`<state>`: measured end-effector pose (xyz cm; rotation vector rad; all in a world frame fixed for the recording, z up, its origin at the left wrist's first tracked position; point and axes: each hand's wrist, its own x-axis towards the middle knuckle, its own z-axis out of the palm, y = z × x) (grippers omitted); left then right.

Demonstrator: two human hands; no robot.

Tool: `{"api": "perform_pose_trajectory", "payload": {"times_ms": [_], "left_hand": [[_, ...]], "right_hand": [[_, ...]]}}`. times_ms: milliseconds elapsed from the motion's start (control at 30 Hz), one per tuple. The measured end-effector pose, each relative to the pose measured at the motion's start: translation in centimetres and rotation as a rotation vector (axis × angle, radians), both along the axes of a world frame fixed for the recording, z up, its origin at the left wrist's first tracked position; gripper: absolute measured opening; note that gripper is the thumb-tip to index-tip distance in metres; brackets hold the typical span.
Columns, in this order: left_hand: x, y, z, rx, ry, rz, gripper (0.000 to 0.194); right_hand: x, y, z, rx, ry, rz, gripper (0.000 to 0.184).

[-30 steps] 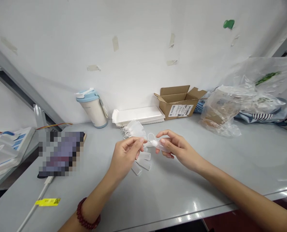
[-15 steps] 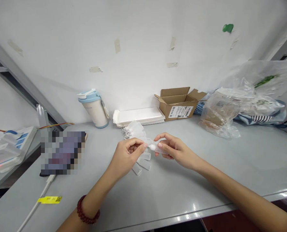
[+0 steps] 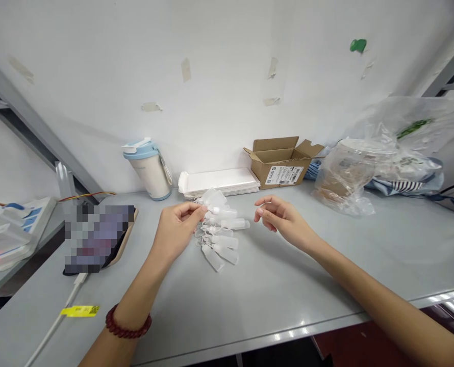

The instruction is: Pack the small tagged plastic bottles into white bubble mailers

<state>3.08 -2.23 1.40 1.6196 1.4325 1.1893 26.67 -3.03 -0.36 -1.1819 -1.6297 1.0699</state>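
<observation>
Saw the gray worktop stretching from the back wall to a front edge below both hands. Toward the back right corner, saw the clear plastic bag; to its left, the open cardboard box. Near the left edge, saw the phone; along the back edge, the white stack and upright tumbler. Held right hand released, fingers loosely curved, just beyond the tubes. Pinched left hand at the corded ends; could not tell about anything caught between fingertips. Between worktop center and back edge, saw translucent tubes fanned, long axes mostly left-right, free ends pointing right, lowest slanting toward the front edge, well short of it.
</observation>
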Motion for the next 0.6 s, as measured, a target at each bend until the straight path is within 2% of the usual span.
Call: {"api": "perform_pose_trajectory", "payload": {"times_ms": [267,400,600], "left_hand": [[0.1,0.5,-0.9,-0.012,0.150,0.064,0.027],[0.1,0.5,-1.3,0.021,0.261,0.045,0.028],[0.1,0.6,-1.3,-0.026,0.343,0.046,0.029]], "right_hand": [[0.0,0.1,-0.2,0.017,-0.015,0.002,0.027],[0.1,-0.1,-0.1,0.014,-0.024,0.004,0.026],[0.1,-0.2,0.0,0.005,-0.023,0.012,0.025]]}}
